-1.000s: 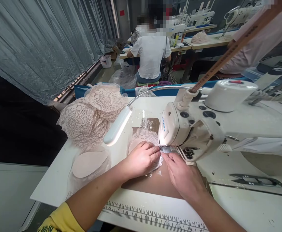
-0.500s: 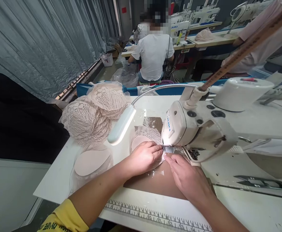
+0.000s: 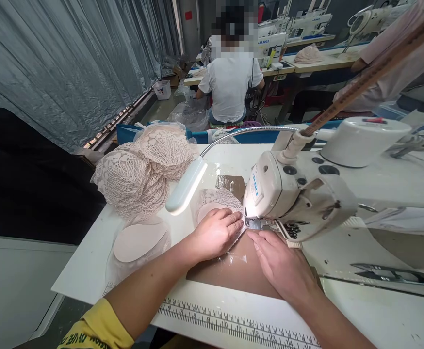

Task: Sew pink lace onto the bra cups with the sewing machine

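Observation:
At the sewing machine [image 3: 270,186], a beige lace cup piece [image 3: 219,198] lies under the needle area, its smooth oval pad partly showing. My left hand [image 3: 219,231] rests over this cup, fingers together and curved, holding its edge close to the presser foot [image 3: 250,223]. On the near side of the needle, my right hand [image 3: 279,259] pinches the cup's edge between thumb and forefinger. The hands cover much of the cup, and the needle tip is hard to make out. A brown sheet [image 3: 230,276] lies beneath both hands.
Stacked lace cups [image 3: 124,179] stand at the left, with a pale oval pad on sheer fabric [image 3: 139,242] before them. A lamp [image 3: 186,186] hangs over the table. Thread snips [image 3: 392,275] lie right; a ruler strip [image 3: 234,327] runs along the front. A person [image 3: 230,87] sits ahead.
The lace cup has turned slightly at the needle, and my left hand has shifted a little with it. My right fingertips have moved slightly up toward the presser foot.

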`<state>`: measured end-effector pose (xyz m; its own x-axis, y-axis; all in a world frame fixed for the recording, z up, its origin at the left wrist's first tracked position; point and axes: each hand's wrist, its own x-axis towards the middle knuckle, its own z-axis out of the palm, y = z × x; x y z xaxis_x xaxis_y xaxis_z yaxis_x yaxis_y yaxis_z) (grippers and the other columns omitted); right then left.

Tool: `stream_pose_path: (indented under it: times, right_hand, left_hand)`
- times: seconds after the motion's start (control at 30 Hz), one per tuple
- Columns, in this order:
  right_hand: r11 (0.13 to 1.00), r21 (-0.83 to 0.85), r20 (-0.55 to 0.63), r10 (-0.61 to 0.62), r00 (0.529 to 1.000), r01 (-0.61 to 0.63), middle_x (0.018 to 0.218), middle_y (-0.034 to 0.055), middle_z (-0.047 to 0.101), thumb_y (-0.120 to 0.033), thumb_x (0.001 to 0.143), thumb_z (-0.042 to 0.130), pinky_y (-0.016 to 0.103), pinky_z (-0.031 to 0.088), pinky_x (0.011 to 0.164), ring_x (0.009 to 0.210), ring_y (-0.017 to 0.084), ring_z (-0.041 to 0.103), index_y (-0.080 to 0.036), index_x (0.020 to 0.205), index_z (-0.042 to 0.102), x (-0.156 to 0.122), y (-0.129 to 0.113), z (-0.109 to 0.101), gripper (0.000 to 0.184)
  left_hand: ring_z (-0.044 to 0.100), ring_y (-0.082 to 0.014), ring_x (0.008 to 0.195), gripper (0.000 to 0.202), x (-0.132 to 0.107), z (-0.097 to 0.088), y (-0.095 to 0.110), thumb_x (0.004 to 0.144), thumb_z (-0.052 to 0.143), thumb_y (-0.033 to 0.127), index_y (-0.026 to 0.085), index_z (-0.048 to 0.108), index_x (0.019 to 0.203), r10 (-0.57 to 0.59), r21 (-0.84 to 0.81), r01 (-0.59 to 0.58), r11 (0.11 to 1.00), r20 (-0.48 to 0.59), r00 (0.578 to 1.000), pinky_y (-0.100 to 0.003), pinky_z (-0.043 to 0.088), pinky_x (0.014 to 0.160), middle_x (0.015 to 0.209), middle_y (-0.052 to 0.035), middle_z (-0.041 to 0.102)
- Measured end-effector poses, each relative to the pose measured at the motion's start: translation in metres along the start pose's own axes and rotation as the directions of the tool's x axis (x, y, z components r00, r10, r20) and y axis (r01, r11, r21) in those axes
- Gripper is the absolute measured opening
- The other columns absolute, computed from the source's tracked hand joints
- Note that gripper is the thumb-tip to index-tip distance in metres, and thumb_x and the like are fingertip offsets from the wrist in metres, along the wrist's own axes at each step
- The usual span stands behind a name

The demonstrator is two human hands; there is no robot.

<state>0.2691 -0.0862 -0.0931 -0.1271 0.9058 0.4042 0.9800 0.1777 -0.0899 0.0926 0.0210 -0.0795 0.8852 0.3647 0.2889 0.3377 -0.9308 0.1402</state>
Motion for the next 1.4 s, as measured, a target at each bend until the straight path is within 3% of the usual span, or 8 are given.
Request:
stream_pose_path:
  times: [0.23, 0.33, 0.43, 0.57, 0.87, 1.03, 1.23, 1.4]
  right_hand:
    - [0.997, 0.000, 0.045, 0.077, 0.996, -0.077, 0.091, 0.0090, 0.072, -0.021, 0.092, 0.041, 0.029, 0.051, 0.064, 0.076, 0.019, 0.066, -0.022, 0.114, 0.068, -0.006, 0.005, 0.005, 0.036]
    - [1.000, -0.002, 0.048, 0.004, 0.999, -0.004, 0.098, 0.0071, 0.071, -0.013, 0.088, 0.041, 0.027, 0.047, 0.059, 0.075, 0.017, 0.064, -0.021, 0.115, 0.067, -0.002, 0.002, 0.001, 0.038]
    - [0.997, -0.039, 0.074, -0.068, 0.995, 0.071, 0.093, 0.0049, 0.070, -0.004, 0.082, 0.042, 0.028, 0.043, 0.060, 0.073, 0.017, 0.060, -0.021, 0.113, 0.068, 0.003, -0.003, -0.004, 0.044]
    - [0.994, -0.094, 0.065, -0.050, 0.997, 0.056, 0.087, 0.0043, 0.069, -0.001, 0.078, 0.043, 0.029, 0.039, 0.061, 0.070, 0.016, 0.057, -0.021, 0.110, 0.069, 0.005, -0.008, -0.005, 0.045]
    - [0.990, -0.138, 0.094, 0.036, 0.995, -0.023, 0.088, 0.0052, 0.069, -0.002, 0.080, 0.046, 0.029, 0.038, 0.062, 0.071, 0.017, 0.057, -0.023, 0.113, 0.068, 0.005, -0.009, -0.007, 0.045]
    - [0.988, -0.144, 0.103, 0.069, 0.992, -0.054, 0.093, 0.0054, 0.069, -0.003, 0.078, 0.048, 0.030, 0.037, 0.060, 0.068, 0.017, 0.057, -0.027, 0.116, 0.067, 0.004, -0.007, -0.005, 0.049]
    - [0.993, -0.084, 0.126, 0.098, 0.987, -0.088, 0.094, 0.0055, 0.070, -0.009, 0.083, 0.045, 0.029, 0.036, 0.053, 0.058, 0.016, 0.053, -0.029, 0.116, 0.067, -0.004, 0.000, -0.004, 0.045]
    - [0.997, 0.051, 0.096, 0.059, 0.994, -0.064, 0.091, 0.0056, 0.070, -0.010, 0.086, 0.041, 0.028, 0.040, 0.055, 0.060, 0.015, 0.056, -0.022, 0.109, 0.070, -0.007, 0.002, -0.006, 0.039]
  left_hand:
    - [0.050, -0.0248, 0.111, 0.036, -0.007, -0.015, 0.008, 0.092, 0.047, 0.035, 0.014, 0.057, 0.119, 0.060, -0.061, -0.055, 0.997, 0.077, 0.995, -0.039, 0.043, 0.090, 0.127, -0.0121, 0.057]
    - [0.051, -0.0227, 0.109, 0.033, -0.008, -0.017, 0.009, 0.095, 0.043, 0.032, 0.014, 0.057, 0.118, 0.102, -0.069, -0.095, 0.993, 0.100, 0.990, -0.038, 0.041, 0.091, 0.124, -0.0107, 0.059]
    - [0.051, -0.0214, 0.108, 0.032, -0.009, -0.018, 0.008, 0.099, 0.034, 0.025, 0.013, 0.059, 0.115, 0.115, -0.042, -0.111, 0.993, 0.105, 0.988, -0.036, 0.040, 0.092, 0.123, -0.0083, 0.061]
    - [0.050, -0.0223, 0.109, 0.030, -0.010, -0.015, 0.007, 0.099, 0.035, 0.021, 0.013, 0.058, 0.116, 0.119, 0.012, -0.121, 0.993, 0.121, 0.986, -0.037, 0.038, 0.090, 0.127, -0.0079, 0.059]
    - [0.052, -0.0223, 0.102, 0.023, -0.005, -0.005, 0.021, 0.095, 0.043, 0.022, 0.014, 0.059, 0.110, 0.030, 0.090, -0.039, 0.995, 0.105, 0.994, -0.035, 0.039, 0.075, 0.118, -0.0099, 0.061]
    - [0.052, -0.0219, 0.102, 0.024, -0.004, -0.010, 0.025, 0.095, 0.042, 0.023, 0.014, 0.059, 0.109, 0.009, 0.055, -0.015, 0.998, 0.107, 0.994, -0.034, 0.043, 0.077, 0.117, -0.0111, 0.061]
    - [0.056, -0.0182, 0.090, 0.024, -0.009, -0.024, 0.020, 0.095, 0.042, 0.022, 0.013, 0.063, 0.090, 0.024, -0.080, -0.014, 0.997, 0.126, 0.992, -0.029, 0.047, 0.076, 0.101, -0.0092, 0.065]
    - [0.056, -0.0172, 0.085, 0.028, -0.011, -0.028, 0.018, 0.096, 0.042, 0.026, 0.015, 0.062, 0.081, 0.046, -0.087, -0.033, 0.996, 0.153, 0.987, -0.029, 0.045, 0.074, 0.084, -0.0079, 0.063]
